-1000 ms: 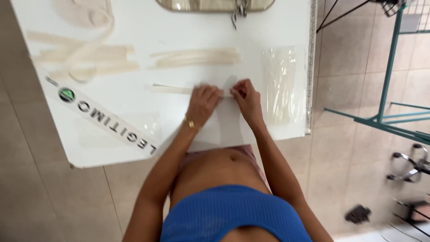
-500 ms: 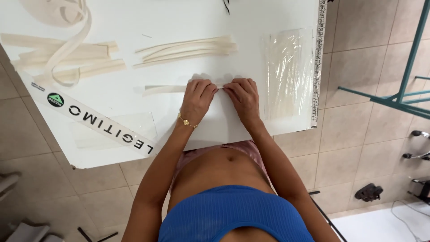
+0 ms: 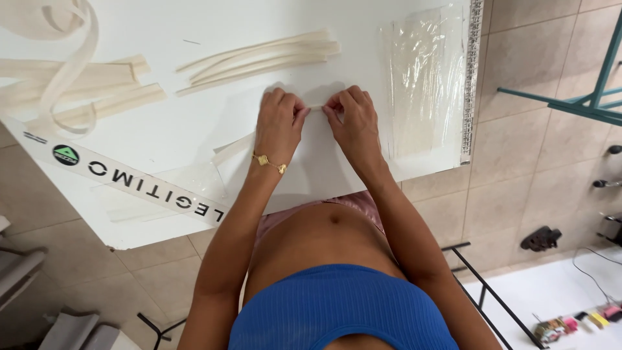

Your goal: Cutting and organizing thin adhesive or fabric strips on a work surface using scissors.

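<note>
I see both hands, left hand (image 3: 280, 123) and right hand (image 3: 353, 120), pinching one cream strip (image 3: 233, 148) mid-frame. Bare table (image 3: 194, 123) lies to their left; the table's edge is just below the wrists.

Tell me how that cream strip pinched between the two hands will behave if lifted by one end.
The cream strip looks thin and flat, so it would probably droop, not stay straight. The loose band nearby loops and curls, which suggests this material is floppy. It seems light: the left hand and right hand pinch it with fingertips alone.
</note>
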